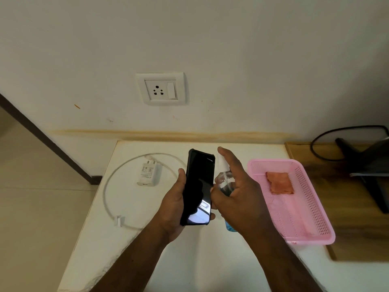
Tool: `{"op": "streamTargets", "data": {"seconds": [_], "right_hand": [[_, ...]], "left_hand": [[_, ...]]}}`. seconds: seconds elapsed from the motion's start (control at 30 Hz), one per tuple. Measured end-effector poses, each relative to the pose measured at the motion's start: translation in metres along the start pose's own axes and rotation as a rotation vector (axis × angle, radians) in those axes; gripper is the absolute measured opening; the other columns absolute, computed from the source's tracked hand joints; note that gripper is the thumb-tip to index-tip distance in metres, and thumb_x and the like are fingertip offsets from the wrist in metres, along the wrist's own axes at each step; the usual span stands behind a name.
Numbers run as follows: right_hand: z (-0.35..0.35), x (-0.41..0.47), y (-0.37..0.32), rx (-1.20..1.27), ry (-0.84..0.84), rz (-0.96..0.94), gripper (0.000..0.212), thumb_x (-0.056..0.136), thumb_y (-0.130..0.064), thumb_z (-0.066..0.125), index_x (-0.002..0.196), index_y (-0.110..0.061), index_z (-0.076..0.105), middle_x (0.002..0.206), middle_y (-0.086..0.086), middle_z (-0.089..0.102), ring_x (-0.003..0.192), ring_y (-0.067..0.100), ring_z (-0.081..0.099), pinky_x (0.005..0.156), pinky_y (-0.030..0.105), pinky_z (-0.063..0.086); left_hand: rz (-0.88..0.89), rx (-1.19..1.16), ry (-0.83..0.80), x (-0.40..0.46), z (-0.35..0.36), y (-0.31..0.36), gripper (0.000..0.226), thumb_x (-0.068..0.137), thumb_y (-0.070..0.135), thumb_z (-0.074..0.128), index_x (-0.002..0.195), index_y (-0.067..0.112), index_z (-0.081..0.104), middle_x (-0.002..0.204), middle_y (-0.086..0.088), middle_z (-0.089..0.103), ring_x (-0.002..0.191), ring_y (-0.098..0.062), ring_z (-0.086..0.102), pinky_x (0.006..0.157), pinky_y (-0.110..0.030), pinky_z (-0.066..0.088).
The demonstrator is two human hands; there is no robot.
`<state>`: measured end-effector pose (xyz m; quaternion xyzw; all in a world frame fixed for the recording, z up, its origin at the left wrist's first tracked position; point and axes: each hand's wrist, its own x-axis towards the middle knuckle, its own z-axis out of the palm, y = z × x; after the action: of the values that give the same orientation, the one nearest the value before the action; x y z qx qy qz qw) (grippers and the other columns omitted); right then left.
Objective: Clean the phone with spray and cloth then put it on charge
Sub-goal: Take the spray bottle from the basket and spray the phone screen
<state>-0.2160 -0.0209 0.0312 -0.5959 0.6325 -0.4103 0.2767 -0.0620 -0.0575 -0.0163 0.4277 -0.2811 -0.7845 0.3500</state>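
While hands hold phone (196,188) and spray, pink basket (311,209) holds cloth (280,182).

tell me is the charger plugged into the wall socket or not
Not plugged in: the charger lies flat on the table, and the wall socket above it is empty.

Head view, looking forward-down at table (189,260) edge, wall (231,49) near
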Motion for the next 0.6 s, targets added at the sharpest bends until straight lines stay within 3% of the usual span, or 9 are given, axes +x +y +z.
{"op": "streamTargets", "data": {"seconds": [0.13, 0.23, 0.4, 0.5, 0.6], "right_hand": [[-0.0007, -0.0007, -0.001, -0.001, 0.016, 0.024, 0.076, 0.066, -0.051, 0.053, 0.133, -0.07, 0.025, 0.104, -0.01, 0.065, 0.076, 0.009, 0.067, 0.068, 0.028, 0.061], [-0.0015, -0.0008, -0.0021, -0.008, 0.027, 0.028, 0.075, 0.068, -0.048, 0.055, 0.132, -0.071, 0.025, 0.103, -0.012, 0.064, 0.075, 0.008, 0.066, 0.06, 0.019, 0.059], [-0.0009, -0.0005, -0.0039, -0.008, 0.003, 0.046, 0.076, 0.072, -0.039, 0.058, 0.133, -0.07, 0.025, 0.098, -0.011, 0.064, 0.071, 0.009, 0.067, 0.053, 0.015, 0.055], [0.0003, -0.0009, -0.0047, -0.027, 0.005, 0.039, 0.074, 0.074, -0.036, 0.06, 0.129, -0.071, 0.026, 0.101, -0.012, 0.064, 0.072, 0.006, 0.066, 0.049, 0.006, 0.047], [0.0014, -0.0002, -0.0047, -0.006, 0.029, 0.043, 0.072, 0.073, -0.039, 0.059, 0.129, -0.071, 0.027, 0.104, -0.013, 0.064, 0.072, 0.004, 0.067, 0.05, 0.007, 0.048]], "left_hand": [[-0.006, -0.005, -0.007, -0.0002, 0.0018, 0.0003, 0.065, 0.081, 0.077, 0.039, 0.113, 0.033, 0.075, 0.119, -0.011, 0.074, 0.105, -0.035, 0.071, 0.087, -0.055, 0.058], [-0.009, -0.019, 0.017, -0.0005, 0.0037, -0.0005, 0.068, 0.081, 0.076, 0.039, 0.118, 0.03, 0.073, 0.121, -0.013, 0.072, 0.109, -0.038, 0.069, 0.094, -0.062, 0.052], [-0.015, -0.023, 0.03, -0.0012, 0.0038, -0.0002, 0.065, 0.083, 0.074, 0.037, 0.114, 0.031, 0.075, 0.118, -0.012, 0.074, 0.108, -0.037, 0.07, 0.095, -0.061, 0.053], [-0.003, -0.03, 0.057, -0.0007, 0.0038, 0.0004, 0.071, 0.082, 0.072, 0.039, 0.123, 0.024, 0.07, 0.119, -0.013, 0.073, 0.11, -0.038, 0.069, 0.101, -0.061, 0.048], [0.001, -0.025, 0.036, -0.0011, 0.0033, 0.0003, 0.074, 0.083, 0.074, 0.037, 0.126, 0.023, 0.068, 0.12, -0.015, 0.072, 0.109, -0.04, 0.069, 0.098, -0.063, 0.05]]}}
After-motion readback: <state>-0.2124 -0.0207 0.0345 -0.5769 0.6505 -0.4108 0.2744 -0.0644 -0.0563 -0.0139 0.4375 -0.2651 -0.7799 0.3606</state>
